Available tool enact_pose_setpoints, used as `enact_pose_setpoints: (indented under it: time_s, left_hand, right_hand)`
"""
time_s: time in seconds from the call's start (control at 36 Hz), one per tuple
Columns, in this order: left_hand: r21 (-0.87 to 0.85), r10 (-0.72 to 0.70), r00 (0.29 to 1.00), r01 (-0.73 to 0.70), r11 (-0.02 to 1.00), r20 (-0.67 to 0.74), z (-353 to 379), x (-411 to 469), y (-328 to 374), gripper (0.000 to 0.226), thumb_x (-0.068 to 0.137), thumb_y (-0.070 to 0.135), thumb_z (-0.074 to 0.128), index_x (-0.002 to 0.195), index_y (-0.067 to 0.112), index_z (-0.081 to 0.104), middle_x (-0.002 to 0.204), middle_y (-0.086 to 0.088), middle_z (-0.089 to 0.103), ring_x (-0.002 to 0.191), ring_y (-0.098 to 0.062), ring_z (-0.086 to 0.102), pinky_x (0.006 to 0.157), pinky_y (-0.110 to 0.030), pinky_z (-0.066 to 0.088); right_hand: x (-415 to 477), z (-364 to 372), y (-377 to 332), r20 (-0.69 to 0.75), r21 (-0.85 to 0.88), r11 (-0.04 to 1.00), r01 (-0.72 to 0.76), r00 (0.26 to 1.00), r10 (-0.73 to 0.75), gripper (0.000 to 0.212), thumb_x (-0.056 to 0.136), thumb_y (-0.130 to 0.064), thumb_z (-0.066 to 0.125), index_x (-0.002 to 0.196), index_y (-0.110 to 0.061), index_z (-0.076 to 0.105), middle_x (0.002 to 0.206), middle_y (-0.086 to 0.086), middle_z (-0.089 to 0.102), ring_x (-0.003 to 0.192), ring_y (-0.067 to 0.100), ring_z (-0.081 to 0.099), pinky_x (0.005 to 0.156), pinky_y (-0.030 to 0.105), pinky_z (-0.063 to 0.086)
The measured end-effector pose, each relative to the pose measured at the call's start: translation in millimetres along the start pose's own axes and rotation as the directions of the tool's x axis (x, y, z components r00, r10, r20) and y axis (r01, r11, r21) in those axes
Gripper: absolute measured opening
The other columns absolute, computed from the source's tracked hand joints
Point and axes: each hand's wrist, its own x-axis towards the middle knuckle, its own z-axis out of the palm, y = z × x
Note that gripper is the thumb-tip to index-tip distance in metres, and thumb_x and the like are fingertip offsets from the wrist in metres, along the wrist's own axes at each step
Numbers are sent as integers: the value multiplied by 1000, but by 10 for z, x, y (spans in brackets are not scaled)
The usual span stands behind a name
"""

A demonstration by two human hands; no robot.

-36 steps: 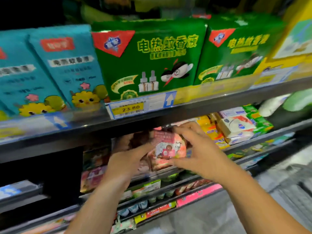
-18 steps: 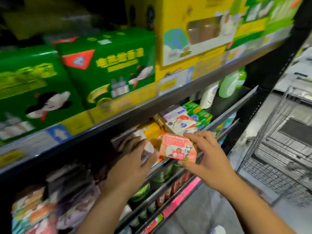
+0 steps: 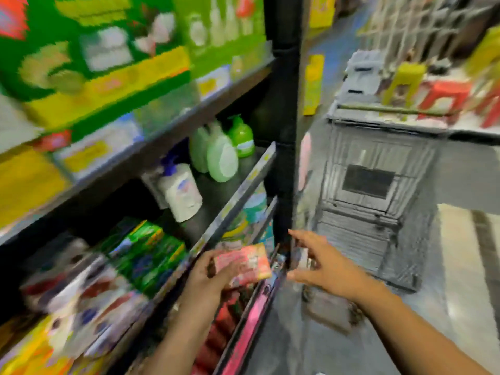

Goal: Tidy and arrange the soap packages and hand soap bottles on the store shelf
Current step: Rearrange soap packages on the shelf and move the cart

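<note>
The soap pack (image 3: 243, 262) is held just off the shelf (image 3: 238, 196) edge, long axis left to right. Its left end is gripped by the curled fingers of the left hand (image 3: 205, 282). The right hand (image 3: 330, 269), spread and empty, is nearer its free end.

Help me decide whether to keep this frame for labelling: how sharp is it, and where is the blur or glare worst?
Head view: heavy motion blur throughout, worst on the green boxes top left, print unreadable; the pink soap package in the left hand and the open right hand are soft but recognisable; pale glare streaks the floor at right.
</note>
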Motion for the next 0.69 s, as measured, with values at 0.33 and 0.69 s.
enact_pose_setpoints:
  time_s: [0.33, 0.69]
  left_hand:
    - [218, -216, 973, 194, 957, 82, 1488, 1276, -664, 24, 88, 5, 71, 109, 14, 62, 98, -16, 73, 61, -20, 65, 47, -24, 49]
    - [598, -393, 861, 137, 790, 321, 2664, 2602, -1687, 29, 88, 7, 72, 103, 26, 57, 99, -13, 68, 69, -20, 63, 48, -27, 47]
  right_hand:
    - [-123, -774, 2853, -56, -414, 632, -655, 711, 701, 65, 98, -57, 47, 146, -13, 45, 148, 11, 47, 132, 30, 46, 110, 39, 39]
    - [-146, -776, 3587, 138, -577, 556, -598, 600, 788, 87, 79, -90, 27, 125, -24, 60, 126, 5, 64, 112, 27, 61, 88, 38, 52]
